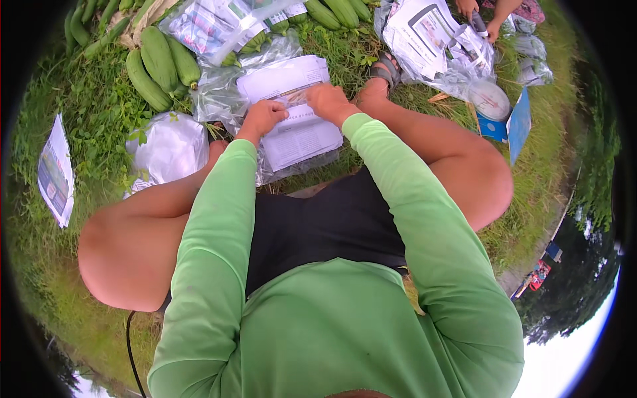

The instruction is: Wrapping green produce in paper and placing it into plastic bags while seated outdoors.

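A stack of printed newspaper sheets point(302, 142) lies in front of me on clear plastic bags point(222, 93). My left hand point(264, 119) is closed at the stack's left side, its thumb and fingers pinching the paper. On the other side my right hand point(328, 103) is curled into a near fist over the upper right part of the paper. Between the hands the sheet shows a raised or folded band. The fingertips of the right hand are partly hidden by the hand itself. Green, ridged, elongated gourds point(158, 61) rest on the grass beyond my left hand.
A pile of clear plastic bags point(169, 147) sits at left, near a loose printed sheet point(56, 171). At upper right, another person's hands point(492, 30) handle newspaper point(424, 40). A dial scale point(490, 103) with a blue body stands nearby. More gourds point(342, 12) lie farther off.
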Available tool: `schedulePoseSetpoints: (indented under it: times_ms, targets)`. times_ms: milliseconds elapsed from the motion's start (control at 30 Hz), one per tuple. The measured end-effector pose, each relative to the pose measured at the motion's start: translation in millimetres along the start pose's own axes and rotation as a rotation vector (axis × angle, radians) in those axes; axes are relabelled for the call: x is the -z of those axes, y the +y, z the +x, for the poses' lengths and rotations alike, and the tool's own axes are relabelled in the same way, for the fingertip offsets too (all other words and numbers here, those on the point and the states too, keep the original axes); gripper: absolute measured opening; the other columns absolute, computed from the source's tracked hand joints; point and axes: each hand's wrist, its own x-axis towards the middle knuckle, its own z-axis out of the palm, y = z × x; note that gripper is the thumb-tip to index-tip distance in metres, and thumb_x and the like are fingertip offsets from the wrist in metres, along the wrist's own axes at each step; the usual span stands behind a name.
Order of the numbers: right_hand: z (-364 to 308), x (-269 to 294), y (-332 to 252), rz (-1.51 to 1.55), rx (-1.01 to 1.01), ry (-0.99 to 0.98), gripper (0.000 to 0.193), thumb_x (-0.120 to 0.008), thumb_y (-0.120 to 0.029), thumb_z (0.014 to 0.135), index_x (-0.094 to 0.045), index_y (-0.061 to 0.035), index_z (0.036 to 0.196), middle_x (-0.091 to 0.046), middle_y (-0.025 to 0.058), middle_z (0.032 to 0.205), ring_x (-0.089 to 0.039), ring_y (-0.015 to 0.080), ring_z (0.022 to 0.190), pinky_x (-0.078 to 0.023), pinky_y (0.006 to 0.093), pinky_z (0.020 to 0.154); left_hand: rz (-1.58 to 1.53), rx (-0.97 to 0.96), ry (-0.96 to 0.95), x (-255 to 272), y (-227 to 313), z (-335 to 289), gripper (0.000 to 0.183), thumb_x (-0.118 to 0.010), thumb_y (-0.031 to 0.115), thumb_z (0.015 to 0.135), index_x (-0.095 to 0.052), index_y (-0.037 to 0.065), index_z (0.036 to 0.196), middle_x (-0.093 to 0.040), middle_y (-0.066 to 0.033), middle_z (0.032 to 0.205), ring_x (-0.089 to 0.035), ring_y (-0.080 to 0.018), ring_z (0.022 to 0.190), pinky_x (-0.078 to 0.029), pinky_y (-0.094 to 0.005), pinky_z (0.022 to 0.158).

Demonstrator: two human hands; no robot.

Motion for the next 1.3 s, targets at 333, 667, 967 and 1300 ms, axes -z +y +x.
schedulePoseSetpoints:
  times_ms: [333, 667, 967, 1300]
  targets:
    - [-44, -36, -67, -0.303, 0.323, 0.275, 0.022, -0.057, -0.023, 0.1, -0.073, -0.0169, 0.113, -0.066, 0.0043, 0.114, -0.06, 0.0263, 0.112, -0.048, 0.0562, 0.091, 0.193, -0.049, 0.348, -12, -14, -1, 0.024, -0.076, 0.022, 0.089, -0.078, -0.001, 0.094, -0.076, -0.0225, 0.093, -0.074, -0.0373, 0.09, -0.057, -0.0479, 0.082]
    - [-4, 13, -42, 0.123, 0.183, -0.183, 0.053, -0.074, -0.036, 0.082, -0.071, -0.0029, 0.124, -0.075, 0.0207, 0.12, -0.072, 0.0393, 0.108, -0.055, 0.0466, 0.096, 0.496, -0.186, 0.319, -27, 29, -45, 0.078, -0.078, 0.019, 0.084, -0.045, 0.014, 0.154, -0.068, -0.0125, 0.128, -0.062, -0.0349, 0.127, -0.036, -0.0619, 0.117]
    - [-33, 163, -17, 0.487, 0.231, -0.446, 0.065, -0.083, -0.037, 0.07, -0.072, -0.0145, 0.13, -0.078, 0.018, 0.105, -0.073, 0.0406, 0.093, -0.058, 0.0397, 0.084, 0.618, -0.614, 0.411, 22, 131, -46, 0.088, -0.088, 0.028, 0.074, -0.047, 0.015, 0.151, -0.075, -0.0098, 0.108, -0.07, -0.0347, 0.108, -0.042, -0.0522, 0.113]
    - [-88, 228, -30, -0.094, 0.343, -0.033, 0.047, -0.086, -0.033, 0.071, -0.075, -0.0033, 0.106, -0.079, 0.0152, 0.101, -0.077, 0.0356, 0.09, -0.058, 0.0422, 0.084, 0.117, -0.375, -0.446, 94, 216, -61, 0.06, -0.082, 0.03, 0.076, -0.068, 0.01, 0.131, -0.074, -0.0118, 0.123, -0.07, -0.0243, 0.11, -0.049, -0.0366, 0.103]
